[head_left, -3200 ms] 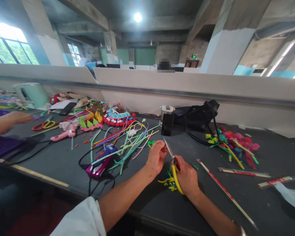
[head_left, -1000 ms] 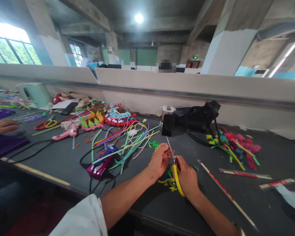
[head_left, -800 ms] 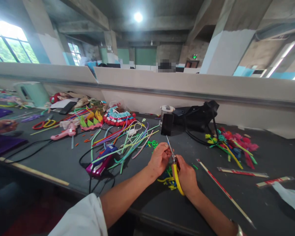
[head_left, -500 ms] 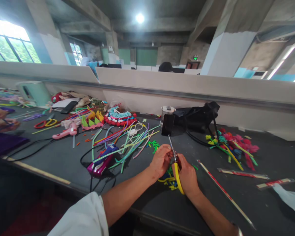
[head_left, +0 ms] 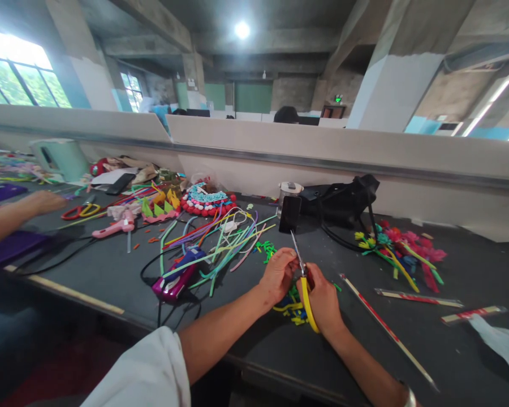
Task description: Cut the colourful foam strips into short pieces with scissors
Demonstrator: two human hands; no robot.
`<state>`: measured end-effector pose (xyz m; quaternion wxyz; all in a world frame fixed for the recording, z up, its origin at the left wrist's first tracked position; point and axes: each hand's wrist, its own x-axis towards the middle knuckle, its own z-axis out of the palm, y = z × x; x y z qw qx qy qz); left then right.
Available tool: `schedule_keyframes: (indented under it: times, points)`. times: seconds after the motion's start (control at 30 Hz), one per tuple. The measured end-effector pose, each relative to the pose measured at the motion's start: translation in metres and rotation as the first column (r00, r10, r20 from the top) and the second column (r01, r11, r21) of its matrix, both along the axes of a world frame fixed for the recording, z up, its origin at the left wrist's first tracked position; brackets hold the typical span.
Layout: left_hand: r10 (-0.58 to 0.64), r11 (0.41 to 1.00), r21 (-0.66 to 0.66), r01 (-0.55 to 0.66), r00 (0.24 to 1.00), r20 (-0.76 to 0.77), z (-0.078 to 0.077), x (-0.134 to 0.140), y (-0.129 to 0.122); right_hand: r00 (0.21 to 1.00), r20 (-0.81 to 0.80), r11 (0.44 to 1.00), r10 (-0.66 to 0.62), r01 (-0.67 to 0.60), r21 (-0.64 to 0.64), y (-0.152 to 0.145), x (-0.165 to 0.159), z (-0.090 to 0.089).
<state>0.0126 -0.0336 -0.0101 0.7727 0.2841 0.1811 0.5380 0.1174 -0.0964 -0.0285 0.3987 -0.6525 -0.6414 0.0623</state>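
Note:
My right hand (head_left: 323, 299) is closed around the yellow-handled scissors (head_left: 309, 305), whose blades point up and away from me. Close beside the blades, my left hand (head_left: 279, 275) has its fingers pinched together; whatever sits between the fingertips is too small to make out. Beneath both hands lies a pile of short yellow, blue and green cut pieces (head_left: 297, 316). Just beyond the left hand is a scatter of small green pieces (head_left: 268, 250). A black phone (head_left: 290, 213) leans upright against a clear jar (head_left: 289, 190) past the scissor tips.
Left of my arms lie fuzzy pipe-cleaner stems (head_left: 220, 260), a purple-and-blue device (head_left: 173, 281) with cords, and a pink glue gun (head_left: 116, 224). A co-worker's arm (head_left: 21, 215) reaches in at far left. To the right are a black bag (head_left: 343, 203), pipe-cleaner flowers (head_left: 411, 249) and thin packets (head_left: 390, 328).
At far left the co-worker's hand has moved rightward and farther over the table, toward the red-and-yellow scissors. My own hands and the scissors stay almost where they were.

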Motion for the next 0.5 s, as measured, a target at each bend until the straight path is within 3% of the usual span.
schedule_keyframes:
  times: [0.33, 0.5]
  points:
    - [-0.025, 0.999, 0.018, 0.026, 0.999, -0.044, 0.0014, 0.0021, -0.0052, 0.994, -0.086, 0.995, 0.074, -0.068, 0.07, 0.0016, 0.0006, -0.0025]
    - [0.021, 0.999, 0.05, -0.019, 0.999, -0.029, -0.0001, -0.0026, 0.0033, 0.995, -0.097, 0.991, -0.007, 0.02, 0.135, 0.0061, 0.0084, -0.0092]
